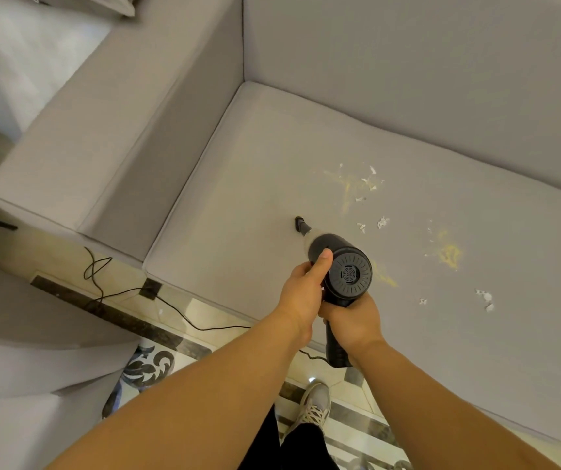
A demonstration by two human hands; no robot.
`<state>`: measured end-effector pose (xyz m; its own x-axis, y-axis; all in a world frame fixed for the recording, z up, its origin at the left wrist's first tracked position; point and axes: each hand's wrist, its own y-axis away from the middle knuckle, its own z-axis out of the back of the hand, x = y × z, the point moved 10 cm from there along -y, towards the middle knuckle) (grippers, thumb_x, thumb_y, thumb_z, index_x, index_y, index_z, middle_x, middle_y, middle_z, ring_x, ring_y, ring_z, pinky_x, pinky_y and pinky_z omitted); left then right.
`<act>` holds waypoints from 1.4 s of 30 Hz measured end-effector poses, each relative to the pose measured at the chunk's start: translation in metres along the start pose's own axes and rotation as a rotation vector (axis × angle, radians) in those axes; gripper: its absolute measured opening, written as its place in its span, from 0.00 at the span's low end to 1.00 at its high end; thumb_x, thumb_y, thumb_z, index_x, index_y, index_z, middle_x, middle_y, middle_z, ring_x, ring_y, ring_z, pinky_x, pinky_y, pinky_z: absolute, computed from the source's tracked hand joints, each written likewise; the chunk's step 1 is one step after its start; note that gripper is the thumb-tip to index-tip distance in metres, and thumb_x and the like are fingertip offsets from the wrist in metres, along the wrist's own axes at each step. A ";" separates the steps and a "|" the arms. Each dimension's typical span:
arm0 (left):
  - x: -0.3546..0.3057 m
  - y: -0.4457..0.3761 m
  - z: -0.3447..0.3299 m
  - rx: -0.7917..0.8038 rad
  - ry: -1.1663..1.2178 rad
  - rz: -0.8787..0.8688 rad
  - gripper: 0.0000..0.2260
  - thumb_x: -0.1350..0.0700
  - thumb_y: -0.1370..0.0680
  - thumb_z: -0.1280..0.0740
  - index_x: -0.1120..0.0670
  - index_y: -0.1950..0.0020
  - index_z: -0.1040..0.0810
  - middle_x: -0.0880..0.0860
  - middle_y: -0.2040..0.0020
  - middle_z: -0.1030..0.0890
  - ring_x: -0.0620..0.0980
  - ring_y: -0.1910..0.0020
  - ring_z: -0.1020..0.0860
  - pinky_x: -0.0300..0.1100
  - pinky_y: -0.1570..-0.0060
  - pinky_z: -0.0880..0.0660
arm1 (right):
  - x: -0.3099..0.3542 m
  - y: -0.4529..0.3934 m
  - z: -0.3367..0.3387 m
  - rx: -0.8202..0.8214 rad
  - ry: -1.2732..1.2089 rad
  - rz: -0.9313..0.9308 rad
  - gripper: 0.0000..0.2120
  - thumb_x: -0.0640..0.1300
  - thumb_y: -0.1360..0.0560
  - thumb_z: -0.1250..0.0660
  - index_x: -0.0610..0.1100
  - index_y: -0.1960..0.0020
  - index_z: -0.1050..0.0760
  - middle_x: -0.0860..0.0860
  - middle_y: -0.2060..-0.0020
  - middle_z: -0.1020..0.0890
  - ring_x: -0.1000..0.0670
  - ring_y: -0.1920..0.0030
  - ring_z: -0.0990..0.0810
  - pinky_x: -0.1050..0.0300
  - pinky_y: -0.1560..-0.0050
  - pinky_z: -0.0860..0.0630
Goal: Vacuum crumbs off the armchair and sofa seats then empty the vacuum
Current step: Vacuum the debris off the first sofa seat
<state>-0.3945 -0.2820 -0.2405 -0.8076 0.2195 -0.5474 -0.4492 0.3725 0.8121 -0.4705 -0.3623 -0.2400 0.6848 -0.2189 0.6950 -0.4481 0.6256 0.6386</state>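
Nearest, one grey shoe [313,410] stands on the patterned floor [157,364], right at the front edge of the sofa seat [238,205]. Both arms reach forward over that edge. The right hand [352,322] is wrapped tight round the black handle of the vacuum [343,269], fingers curled under it, while the left hand [303,296] grips the body from the side, thumb laid along the top of the housing. One vacuum, held just above the cushion near its front, nozzle [301,225] angled down and away, tip at or just above the fabric; contact cannot be told. One thin black cable [130,293] loops across the floor to the left, running along the seat's front edge. To the right of the nozzle lie white crumbs [370,184] in three loose clusters: one beyond the vacuum, one beside it, one near the right front. Yellow dust smears [450,254] show among them, the brightest to the right. The left half of the cushion, up to the armrest [109,140], is open room. Farther on, the seat ends at the backrest [408,79], and a seam on the right marks the next cushion.
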 end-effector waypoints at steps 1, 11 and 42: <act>-0.004 -0.002 -0.002 0.005 0.001 -0.010 0.25 0.40 0.26 0.34 0.53 0.35 0.26 0.54 0.41 0.20 0.55 0.40 0.23 0.53 0.37 0.28 | 0.004 -0.002 0.000 -0.005 -0.004 0.006 0.20 0.33 0.35 0.26 0.55 0.54 0.25 0.48 0.58 0.16 0.43 0.56 0.18 0.44 0.52 0.19; -0.011 -0.017 -0.004 0.029 -0.030 0.037 0.26 0.38 0.25 0.37 0.54 0.34 0.27 0.54 0.41 0.20 0.53 0.41 0.23 0.51 0.38 0.26 | 0.007 -0.018 -0.002 0.033 0.032 -0.058 0.20 0.33 0.37 0.26 0.51 0.52 0.25 0.46 0.58 0.17 0.40 0.55 0.18 0.40 0.50 0.19; -0.017 -0.005 0.010 0.001 0.009 0.010 0.23 0.40 0.24 0.36 0.54 0.37 0.24 0.54 0.44 0.18 0.53 0.45 0.21 0.45 0.48 0.23 | 0.010 -0.009 -0.017 0.085 -0.018 -0.022 0.20 0.32 0.35 0.27 0.47 0.47 0.24 0.47 0.57 0.17 0.44 0.57 0.19 0.48 0.55 0.20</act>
<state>-0.3743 -0.2782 -0.2372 -0.8155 0.2147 -0.5375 -0.4408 0.3715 0.8171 -0.4500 -0.3575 -0.2442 0.6848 -0.2454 0.6861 -0.4810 0.5552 0.6786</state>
